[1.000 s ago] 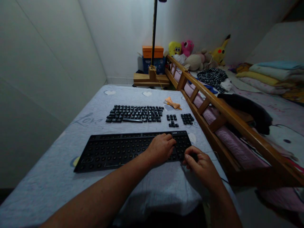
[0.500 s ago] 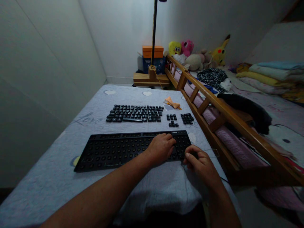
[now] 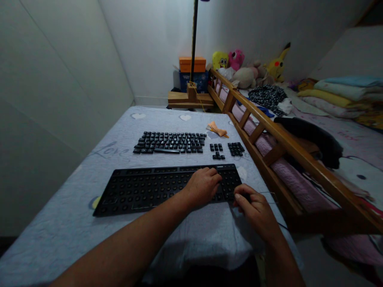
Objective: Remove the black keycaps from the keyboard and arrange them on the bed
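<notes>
A black keyboard [image 3: 143, 187] with its key positions mostly bare of keycaps lies on the bed-like surface in front of me. My left hand [image 3: 203, 182] rests on its right part, fingers bent and together, pressing on it; the fingertips are partly hidden. At the keyboard's lower right corner, my right hand [image 3: 249, 203] pinches a wire keycap puller [image 3: 270, 193]. Its wire loop sticks out to the right, and its other end is hidden by the fingers. Beyond the keyboard lie removed black keycaps [image 3: 172, 142], set out in keyboard order, with smaller groups [image 3: 235, 149] to the right.
An orange cloth bow [image 3: 218, 129] lies behind the keycaps. A wooden bed rail [image 3: 266, 123] runs along the right side, with plush toys and folded bedding beyond it. At the back stand an orange box [image 3: 192, 64] and a pole on a wooden base.
My right hand has shifted slightly to the right and down with the keycap puller. My left hand and the keyboard look the same.
</notes>
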`<state>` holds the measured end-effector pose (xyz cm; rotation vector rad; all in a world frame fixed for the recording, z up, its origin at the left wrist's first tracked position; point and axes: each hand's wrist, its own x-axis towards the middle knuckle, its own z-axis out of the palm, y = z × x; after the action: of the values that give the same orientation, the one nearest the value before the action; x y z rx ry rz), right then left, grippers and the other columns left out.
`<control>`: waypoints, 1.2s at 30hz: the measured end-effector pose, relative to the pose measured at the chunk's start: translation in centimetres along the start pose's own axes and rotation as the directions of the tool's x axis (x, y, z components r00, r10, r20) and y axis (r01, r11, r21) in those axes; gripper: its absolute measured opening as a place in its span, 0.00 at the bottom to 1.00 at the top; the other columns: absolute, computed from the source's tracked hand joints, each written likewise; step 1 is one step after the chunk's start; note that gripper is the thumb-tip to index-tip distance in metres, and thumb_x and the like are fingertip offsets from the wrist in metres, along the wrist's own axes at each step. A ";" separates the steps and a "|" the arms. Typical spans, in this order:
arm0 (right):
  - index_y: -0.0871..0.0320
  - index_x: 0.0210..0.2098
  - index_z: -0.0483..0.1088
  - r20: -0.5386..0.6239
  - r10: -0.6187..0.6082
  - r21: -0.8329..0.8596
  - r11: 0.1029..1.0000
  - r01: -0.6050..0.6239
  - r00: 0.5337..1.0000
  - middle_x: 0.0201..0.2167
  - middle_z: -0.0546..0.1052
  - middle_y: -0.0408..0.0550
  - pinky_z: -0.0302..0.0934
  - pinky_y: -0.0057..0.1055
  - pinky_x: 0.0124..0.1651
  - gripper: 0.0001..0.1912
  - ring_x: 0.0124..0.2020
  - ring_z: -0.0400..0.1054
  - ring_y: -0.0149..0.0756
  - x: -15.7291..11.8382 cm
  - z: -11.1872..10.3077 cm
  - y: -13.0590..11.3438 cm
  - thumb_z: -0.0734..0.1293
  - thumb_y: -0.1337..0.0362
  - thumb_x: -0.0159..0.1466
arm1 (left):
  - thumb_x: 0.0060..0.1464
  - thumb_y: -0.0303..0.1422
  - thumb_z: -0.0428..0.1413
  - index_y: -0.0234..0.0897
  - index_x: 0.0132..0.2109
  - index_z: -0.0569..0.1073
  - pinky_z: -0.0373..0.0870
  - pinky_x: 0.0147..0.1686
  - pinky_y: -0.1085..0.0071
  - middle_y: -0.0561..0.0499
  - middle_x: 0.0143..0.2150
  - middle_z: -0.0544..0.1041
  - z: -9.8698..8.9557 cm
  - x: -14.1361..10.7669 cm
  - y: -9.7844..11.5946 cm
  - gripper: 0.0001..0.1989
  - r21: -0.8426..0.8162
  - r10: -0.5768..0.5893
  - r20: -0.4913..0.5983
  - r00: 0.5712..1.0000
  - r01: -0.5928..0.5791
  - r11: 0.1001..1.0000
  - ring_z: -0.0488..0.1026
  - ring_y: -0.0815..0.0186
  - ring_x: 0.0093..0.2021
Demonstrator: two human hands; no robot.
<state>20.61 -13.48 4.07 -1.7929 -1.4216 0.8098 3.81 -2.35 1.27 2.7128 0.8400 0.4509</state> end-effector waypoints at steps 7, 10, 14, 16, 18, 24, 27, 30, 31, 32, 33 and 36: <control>0.55 0.28 0.68 -0.025 -0.007 -0.023 1.000 0.006 1.000 0.24 0.73 0.43 0.59 0.30 0.32 0.11 0.27 0.68 0.35 0.3 0.0 0.0 0.61 0.58 0.64 | 0.61 0.30 0.53 0.38 0.45 0.74 0.69 0.46 0.63 0.47 0.43 0.74 -0.1 0.0 0.0 0.08 -0.001 0.003 0.013 1.000 -0.003 1.000 0.70 0.59 0.44; 0.55 0.30 0.67 -0.032 0.058 0.024 0.998 -0.058 0.998 0.20 0.72 0.41 0.59 0.29 0.28 0.09 0.23 0.66 0.34 0.4 0.1 0.3 0.61 0.58 0.64 | 0.60 0.30 0.53 0.38 0.45 0.74 0.69 0.45 0.63 0.47 0.43 0.75 -0.1 0.0 0.0 0.08 -0.004 0.009 0.004 1.000 -0.009 1.000 0.70 0.59 0.44; 0.55 0.30 0.66 -0.046 0.070 0.026 0.997 -0.069 0.997 0.19 0.71 0.40 0.57 0.28 0.25 0.08 0.20 0.64 0.33 0.9 0.0 0.5 0.62 0.58 0.63 | 0.60 0.30 0.53 0.38 0.46 0.74 0.69 0.45 0.63 0.47 0.43 0.74 0.0 0.1 0.0 0.08 -0.007 0.011 0.002 1.000 -0.011 1.000 0.70 0.59 0.44; 0.55 0.29 0.66 -0.050 0.044 -0.009 0.999 -0.044 0.998 0.19 0.71 0.40 0.57 0.28 0.26 0.08 0.20 0.64 0.33 1.3 -0.2 0.6 0.62 0.59 0.62 | 0.60 0.30 0.53 0.38 0.45 0.74 0.69 0.45 0.63 0.47 0.43 0.74 0.0 0.1 0.0 0.08 -0.006 0.006 0.008 1.000 -0.005 1.000 0.70 0.59 0.44; 0.55 0.29 0.66 -0.037 0.029 -0.036 0.999 -0.030 0.999 0.19 0.71 0.40 0.56 0.28 0.25 0.07 0.20 0.64 0.32 1.6 -0.4 0.6 0.62 0.60 0.62 | 0.61 0.30 0.52 0.38 0.45 0.74 0.69 0.45 0.63 0.47 0.43 0.74 0.0 0.1 0.0 0.08 -0.007 0.000 0.010 1.000 0.000 1.000 0.70 0.59 0.44; 0.55 0.28 0.67 0.039 0.050 -0.051 0.998 -0.048 0.998 0.18 0.72 0.40 0.56 0.28 0.26 0.07 0.20 0.65 0.33 2.6 -1.1 0.1 0.62 0.61 0.61 | 0.61 0.31 0.53 0.39 0.46 0.75 0.69 0.45 0.63 0.48 0.43 0.74 0.0 0.0 0.0 0.08 -0.008 0.006 0.009 1.000 -0.005 1.000 0.70 0.59 0.43; 0.55 0.27 0.67 0.094 0.067 -0.035 0.997 -0.064 0.993 0.17 0.71 0.39 0.56 0.28 0.26 0.06 0.20 0.65 0.32 3.1 -1.2 -0.3 0.61 0.62 0.59 | 0.60 0.31 0.53 0.39 0.46 0.74 0.69 0.44 0.63 0.48 0.43 0.74 0.0 0.0 -0.1 0.08 -0.002 0.006 0.004 1.000 -0.006 1.000 0.70 0.59 0.43; 0.55 0.26 0.67 0.128 0.090 -0.038 0.996 -0.086 0.988 0.16 0.70 0.39 0.55 0.28 0.25 0.05 0.19 0.64 0.32 3.7 -1.1 -0.5 0.61 0.64 0.57 | 0.60 0.31 0.53 0.38 0.45 0.74 0.69 0.44 0.63 0.48 0.43 0.74 0.0 0.1 -0.1 0.08 0.003 0.009 0.006 1.000 -0.009 1.000 0.70 0.59 0.43; 0.54 0.26 0.67 0.135 0.097 -0.050 0.995 -0.091 0.986 0.16 0.70 0.39 0.54 0.28 0.25 0.05 0.19 0.64 0.32 3.8 -1.1 -0.5 0.60 0.65 0.57 | 0.60 0.30 0.54 0.38 0.45 0.74 0.69 0.44 0.63 0.48 0.42 0.74 -0.1 0.1 -0.1 0.08 0.002 0.010 0.010 1.000 -0.010 1.000 0.70 0.59 0.43; 0.54 0.26 0.66 0.142 0.103 -0.064 0.993 -0.095 0.984 0.16 0.70 0.38 0.54 0.27 0.25 0.05 0.19 0.64 0.32 4.0 -1.1 -0.6 0.60 0.65 0.56 | 0.60 0.30 0.54 0.38 0.45 0.75 0.69 0.44 0.63 0.48 0.42 0.74 -0.1 0.1 0.0 0.08 -0.001 0.009 0.013 1.000 -0.009 1.000 0.70 0.59 0.43; 0.54 0.26 0.66 0.147 0.108 -0.080 0.992 -0.097 0.983 0.15 0.70 0.38 0.53 0.27 0.25 0.05 0.19 0.64 0.32 4.1 -1.1 -0.8 0.60 0.66 0.56 | 0.60 0.30 0.54 0.39 0.45 0.75 0.69 0.44 0.63 0.48 0.42 0.74 -0.1 0.1 0.0 0.08 -0.003 0.007 0.016 1.000 -0.007 1.000 0.70 0.59 0.43; 0.54 0.25 0.65 0.149 0.090 -0.139 0.988 -0.069 0.985 0.15 0.69 0.38 0.52 0.27 0.25 0.05 0.19 0.63 0.32 4.5 -1.0 -1.3 0.60 0.67 0.55 | 0.60 0.30 0.53 0.39 0.45 0.75 0.69 0.44 0.63 0.48 0.42 0.74 -0.2 0.1 0.0 0.08 -0.009 0.004 0.020 1.000 -0.004 1.000 0.70 0.59 0.43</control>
<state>21.58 -8.97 5.49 -1.9336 -1.5437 0.9322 3.83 -2.27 1.46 2.7070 0.8261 0.4270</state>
